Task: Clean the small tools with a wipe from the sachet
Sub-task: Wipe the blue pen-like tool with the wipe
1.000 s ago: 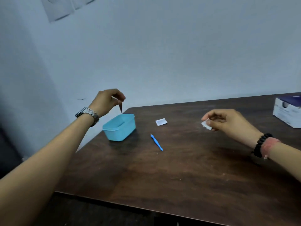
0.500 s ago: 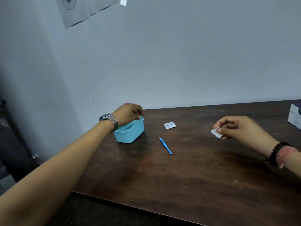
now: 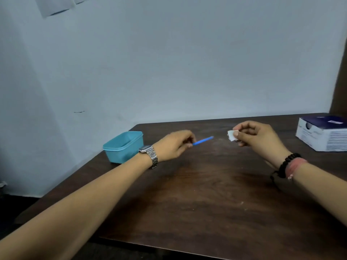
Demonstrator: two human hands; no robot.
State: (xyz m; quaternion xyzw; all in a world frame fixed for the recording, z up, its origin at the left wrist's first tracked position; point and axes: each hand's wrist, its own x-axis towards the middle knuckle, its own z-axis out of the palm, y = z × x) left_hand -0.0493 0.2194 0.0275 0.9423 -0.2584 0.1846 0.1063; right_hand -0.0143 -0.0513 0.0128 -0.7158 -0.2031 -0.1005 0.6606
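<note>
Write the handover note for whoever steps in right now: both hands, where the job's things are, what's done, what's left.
Left hand: pinches one end of the blue tool, which points toward the right hand; whether it is off the table cannot be told.
Right hand: pinches the white wipe at its fingertips, apart from the tool.
Blue tub sits at the table's left corner; its contents cannot be seen. White box sits far right.
Done: wipe is out and in hand, tool gripped.
Left: bring wipe and tool together, wipe the tool, probably set it in the tub.
</note>
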